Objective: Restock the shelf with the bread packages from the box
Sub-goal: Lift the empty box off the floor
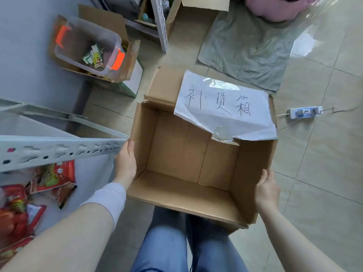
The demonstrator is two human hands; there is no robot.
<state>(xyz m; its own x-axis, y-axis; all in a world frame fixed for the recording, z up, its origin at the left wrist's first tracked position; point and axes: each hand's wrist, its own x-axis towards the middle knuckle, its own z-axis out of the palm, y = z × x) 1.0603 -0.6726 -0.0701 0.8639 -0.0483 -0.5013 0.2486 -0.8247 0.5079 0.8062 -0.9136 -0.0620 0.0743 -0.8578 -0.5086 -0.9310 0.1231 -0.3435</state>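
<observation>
Hands, left hand point(125, 163) and right hand point(267, 190), clamp fingers on the empty-looking box point(188, 154); keep it level, clear of the shelf point(59, 151).

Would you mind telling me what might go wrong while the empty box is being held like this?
1. The left hand sits close to the metal shelf rail, so it might get knocked against it.
2. The cardboard box has a torn corner near the right hand, which may give way.
3. The power strip and its cord lie on the floor nearby, a possible trip hazard.
</observation>
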